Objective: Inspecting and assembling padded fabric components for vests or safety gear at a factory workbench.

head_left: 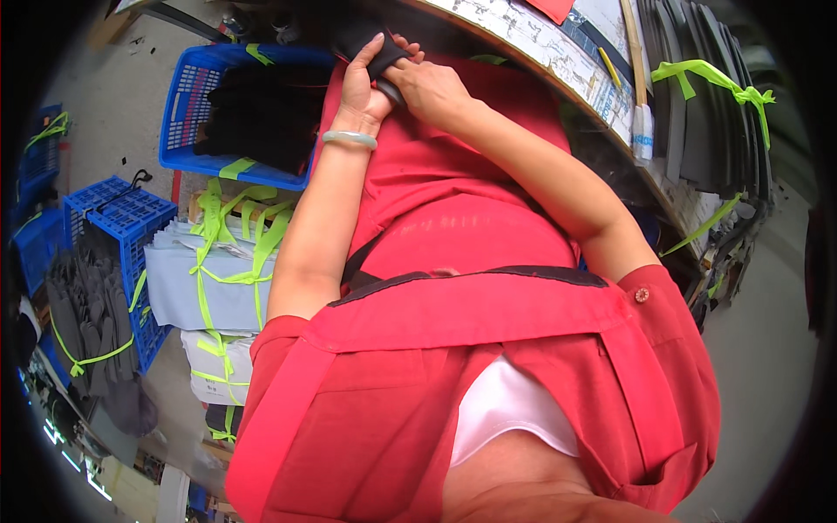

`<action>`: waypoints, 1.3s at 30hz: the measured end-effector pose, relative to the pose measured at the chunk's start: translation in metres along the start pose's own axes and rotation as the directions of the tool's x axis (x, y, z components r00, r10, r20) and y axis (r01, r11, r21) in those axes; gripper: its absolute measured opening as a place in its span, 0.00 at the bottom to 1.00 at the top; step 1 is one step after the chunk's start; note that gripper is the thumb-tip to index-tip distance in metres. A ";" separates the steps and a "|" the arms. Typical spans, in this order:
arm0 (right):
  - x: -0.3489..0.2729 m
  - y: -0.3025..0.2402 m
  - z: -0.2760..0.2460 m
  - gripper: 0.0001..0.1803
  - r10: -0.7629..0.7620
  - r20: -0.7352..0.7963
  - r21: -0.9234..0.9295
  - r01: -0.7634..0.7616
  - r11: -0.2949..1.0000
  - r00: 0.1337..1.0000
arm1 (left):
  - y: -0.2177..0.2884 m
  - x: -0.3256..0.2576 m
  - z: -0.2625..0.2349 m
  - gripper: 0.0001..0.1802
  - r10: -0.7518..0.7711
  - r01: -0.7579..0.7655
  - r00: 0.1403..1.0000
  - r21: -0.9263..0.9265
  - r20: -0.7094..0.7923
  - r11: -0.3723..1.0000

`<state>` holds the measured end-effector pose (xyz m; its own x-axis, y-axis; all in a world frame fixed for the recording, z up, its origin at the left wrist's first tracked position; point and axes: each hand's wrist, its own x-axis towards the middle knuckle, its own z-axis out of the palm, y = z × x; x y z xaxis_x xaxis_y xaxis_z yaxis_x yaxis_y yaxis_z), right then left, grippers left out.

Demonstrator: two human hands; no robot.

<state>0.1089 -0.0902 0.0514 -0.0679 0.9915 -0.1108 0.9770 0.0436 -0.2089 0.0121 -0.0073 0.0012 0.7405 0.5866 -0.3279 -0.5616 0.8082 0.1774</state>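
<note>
At the top of the head view, above my lap, both of my hands are closed around a small black cloth piece (389, 57). My left hand (363, 87), with a pale bangle at the wrist, has its thumb raised along the cloth's left side. My right hand (429, 91) pinches the cloth from the right, its fingers partly hidden behind it. Just left of my hands stands a blue plastic basket (186, 159), which holds a heap of dark cloth pieces (257, 113).
Grey-blue sheets (179, 270) tied with lime strips stand below the basket. Further left are a blue crate (139, 213) and a bundle of dark pieces (87, 301). A worn workbench (514, 44) runs along the upper right, with dark sheets (697, 96) stacked beyond.
</note>
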 end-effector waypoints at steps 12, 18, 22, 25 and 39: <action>0.003 0.001 -0.007 0.08 -0.022 0.054 -0.014 0.023 1.000 0.998 | 0.000 0.001 -0.006 0.11 -0.033 0.034 0.999 0.016 -0.030 0.999; -0.048 0.004 -0.022 0.16 -0.086 -0.180 0.150 0.114 0.982 0.980 | 0.006 -0.007 -0.002 0.12 -0.078 0.079 0.996 0.022 -0.041 0.997; -0.019 0.010 -0.003 0.15 -0.079 -0.129 0.081 0.090 0.993 0.988 | -0.003 -0.006 -0.005 0.15 -0.111 0.112 0.991 -0.013 0.073 0.994; -0.012 0.007 -0.003 0.15 -0.113 -0.182 0.122 0.137 0.983 0.977 | 0.000 -0.011 0.003 0.16 -0.144 0.150 0.983 -0.038 0.116 0.988; -0.001 -0.003 -0.008 0.11 -0.227 -0.120 0.114 0.240 0.964 0.967 | 0.011 -0.028 -0.005 0.09 -0.052 0.053 0.999 -0.134 0.009 0.990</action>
<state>0.1080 -0.0901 0.0596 -0.2630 0.9631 0.0567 0.9022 0.2663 -0.3392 -0.0167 -0.0147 0.0074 0.7723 0.5441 -0.3281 -0.5659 0.8238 0.0340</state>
